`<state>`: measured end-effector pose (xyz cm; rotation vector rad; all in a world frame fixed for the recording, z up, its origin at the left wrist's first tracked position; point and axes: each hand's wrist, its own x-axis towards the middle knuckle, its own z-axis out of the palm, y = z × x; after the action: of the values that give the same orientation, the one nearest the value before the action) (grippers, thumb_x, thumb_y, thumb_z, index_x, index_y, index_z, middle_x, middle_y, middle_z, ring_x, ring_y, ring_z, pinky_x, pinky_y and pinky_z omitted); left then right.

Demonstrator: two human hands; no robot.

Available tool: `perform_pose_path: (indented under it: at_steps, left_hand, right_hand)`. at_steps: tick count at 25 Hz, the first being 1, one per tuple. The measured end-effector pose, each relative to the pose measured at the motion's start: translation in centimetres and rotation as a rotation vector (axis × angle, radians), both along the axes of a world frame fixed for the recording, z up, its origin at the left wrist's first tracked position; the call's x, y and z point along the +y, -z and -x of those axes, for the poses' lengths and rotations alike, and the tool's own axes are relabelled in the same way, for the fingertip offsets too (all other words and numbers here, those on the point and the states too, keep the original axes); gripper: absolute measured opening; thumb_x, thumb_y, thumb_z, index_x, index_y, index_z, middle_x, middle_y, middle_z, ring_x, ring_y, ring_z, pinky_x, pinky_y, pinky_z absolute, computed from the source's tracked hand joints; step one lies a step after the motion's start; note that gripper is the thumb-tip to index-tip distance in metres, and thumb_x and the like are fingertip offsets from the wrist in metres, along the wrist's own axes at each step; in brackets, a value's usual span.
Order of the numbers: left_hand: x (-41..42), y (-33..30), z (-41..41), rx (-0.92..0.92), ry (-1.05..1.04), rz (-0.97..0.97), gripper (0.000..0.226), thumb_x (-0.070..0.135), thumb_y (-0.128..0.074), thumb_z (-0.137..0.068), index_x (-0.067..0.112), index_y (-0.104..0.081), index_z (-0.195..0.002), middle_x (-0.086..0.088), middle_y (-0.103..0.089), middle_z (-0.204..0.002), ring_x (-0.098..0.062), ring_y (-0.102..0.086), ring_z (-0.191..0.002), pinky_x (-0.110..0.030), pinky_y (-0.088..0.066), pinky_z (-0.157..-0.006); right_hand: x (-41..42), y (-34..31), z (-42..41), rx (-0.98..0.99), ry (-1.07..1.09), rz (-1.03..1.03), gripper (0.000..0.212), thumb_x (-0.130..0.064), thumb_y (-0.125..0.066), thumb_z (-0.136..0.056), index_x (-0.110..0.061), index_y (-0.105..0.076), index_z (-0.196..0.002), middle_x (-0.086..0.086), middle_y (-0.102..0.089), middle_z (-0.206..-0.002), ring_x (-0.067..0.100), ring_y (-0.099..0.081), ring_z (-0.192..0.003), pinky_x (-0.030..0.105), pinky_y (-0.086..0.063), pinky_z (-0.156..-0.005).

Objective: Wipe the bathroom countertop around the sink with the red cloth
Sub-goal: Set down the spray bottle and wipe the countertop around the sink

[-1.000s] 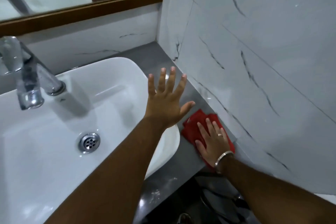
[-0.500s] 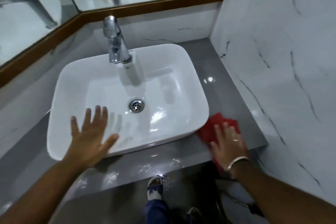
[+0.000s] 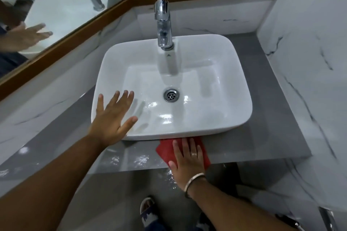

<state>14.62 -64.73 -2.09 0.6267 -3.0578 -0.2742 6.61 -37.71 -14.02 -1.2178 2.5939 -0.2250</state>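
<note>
Pressing flat on the red cloth [image 3: 165, 150], the right hand [image 3: 187, 157] pins it to the grey countertop [image 3: 262, 137] just before the white sink [image 3: 242, 88] (basin holding only its drain [image 3: 171, 95]); the left hand [image 3: 112, 120] hovers, fingers spread wide, holding nothing, over the sink's front-left corner.

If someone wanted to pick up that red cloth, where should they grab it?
Probably the red cloth's exposed left corner, pinched from the left. It lies flat on the countertop; the right hand covers its middle and the sink overhangs its far edge.
</note>
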Motion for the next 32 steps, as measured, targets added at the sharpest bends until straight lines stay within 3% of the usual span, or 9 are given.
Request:
perform_pose_path:
  at_steps: [4, 7, 10, 16, 20, 23, 26, 28, 32]
  left_hand:
    - [-0.5, 0.3, -0.1, -0.001, -0.007, -0.003, 0.078, 0.074, -0.010, -0.096, 0.030, -0.008, -0.160, -0.001, -0.017, -0.168, -0.023, -0.006, -0.155, -0.056, 0.014, -0.121]
    - [-0.2, 0.8, 0.5, -0.006, 0.006, 0.012, 0.079, 0.076, -0.009, -0.096, 0.031, -0.004, -0.160, -0.003, -0.017, -0.168, -0.025, -0.006, -0.155, -0.061, 0.010, -0.121]
    - [-0.3, 1.1, 0.5, 0.000, -0.010, 0.008, 0.079, 0.077, -0.007, -0.095, 0.032, 0.001, -0.159, -0.004, -0.014, -0.168, -0.026, -0.005, -0.155, -0.062, 0.010, -0.120]
    - [-0.9, 1.2, 0.4, 0.071, 0.039, 0.004, 0.078, 0.073, -0.017, -0.096, 0.027, -0.008, -0.159, -0.010, -0.025, -0.165, -0.032, -0.016, -0.153, -0.063, 0.008, -0.119]
    - [-0.8, 1.2, 0.2, 0.099, 0.060, 0.029, 0.078, 0.072, -0.018, -0.096, 0.024, -0.018, -0.158, -0.013, -0.036, -0.160, -0.036, -0.028, -0.148, -0.067, -0.001, -0.118]
    - [-0.8, 1.3, 0.4, 0.108, 0.066, 0.027, 0.079, 0.073, -0.016, -0.095, 0.025, -0.019, -0.158, -0.011, -0.035, -0.161, -0.035, -0.028, -0.149, -0.065, 0.002, -0.118]
    - [-0.8, 1.5, 0.6, 0.100, 0.063, 0.000, 0.081, 0.074, -0.015, -0.095, 0.024, -0.017, -0.158, -0.012, -0.034, -0.161, -0.034, -0.026, -0.150, -0.063, 0.004, -0.119]
    - [-0.8, 1.4, 0.6, 0.084, 0.061, -0.022, 0.081, 0.073, -0.015, -0.095, 0.023, -0.016, -0.158, -0.012, -0.034, -0.161, -0.033, -0.025, -0.150, -0.063, 0.004, -0.119]
    - [-1.1, 1.4, 0.3, 0.088, 0.068, -0.053, 0.078, 0.070, -0.018, -0.096, 0.022, -0.014, -0.158, -0.013, -0.035, -0.160, -0.033, -0.025, -0.150, -0.064, 0.002, -0.119]
  right_hand:
    - [7.0, 0.0, 7.7, 0.140, -0.039, 0.038, 0.071, -0.055, -0.049, -0.083, -0.020, -0.045, -0.144, 0.019, -0.045, -0.149, 0.045, -0.045, -0.131, 0.057, -0.034, -0.108]
    - [14.7, -0.6, 15.0, 0.189, 0.375, -0.002, 0.073, -0.052, -0.037, -0.085, -0.010, -0.046, -0.143, 0.030, -0.040, -0.148, 0.055, -0.040, -0.128, 0.065, -0.036, -0.101]
    - [9.5, -1.0, 10.1, 0.119, 0.691, 0.022, 0.073, -0.047, -0.031, -0.085, -0.007, -0.041, -0.145, 0.033, -0.034, -0.150, 0.056, -0.033, -0.133, 0.068, -0.031, -0.104]
    - [-10.3, 0.3, -10.5, 0.032, 0.095, 0.053, 0.063, -0.049, -0.039, -0.090, -0.026, -0.035, -0.149, 0.014, -0.038, -0.154, 0.042, -0.034, -0.140, 0.057, -0.026, -0.114]
    - [-4.5, 0.3, -6.0, 0.114, -0.050, 0.039, 0.063, -0.048, -0.051, -0.085, -0.028, -0.043, -0.145, 0.012, -0.040, -0.153, 0.041, -0.038, -0.138, 0.057, -0.038, -0.108]
    - [3.3, -0.8, 2.6, 0.155, 0.385, -0.089, 0.068, -0.050, -0.030, -0.087, -0.018, -0.040, -0.147, 0.020, -0.032, -0.156, 0.047, -0.035, -0.138, 0.059, -0.034, -0.109]
    - [1.1, -2.1, 3.0, 0.031, 0.755, -0.170, 0.060, -0.043, -0.031, -0.095, -0.022, -0.030, -0.151, 0.017, -0.019, -0.161, 0.044, -0.017, -0.145, 0.057, -0.019, -0.116]
    - [-4.7, -1.5, -2.8, 0.119, 0.479, -0.201, 0.053, -0.036, -0.037, -0.096, -0.023, -0.038, -0.147, 0.015, -0.025, -0.160, 0.045, -0.017, -0.145, 0.061, -0.016, -0.116]
    - [-12.7, 0.0, -13.2, 0.025, -0.175, -0.106, 0.061, -0.046, -0.029, -0.095, -0.028, -0.018, -0.152, 0.013, -0.027, -0.160, 0.042, -0.023, -0.145, 0.057, -0.019, -0.115]
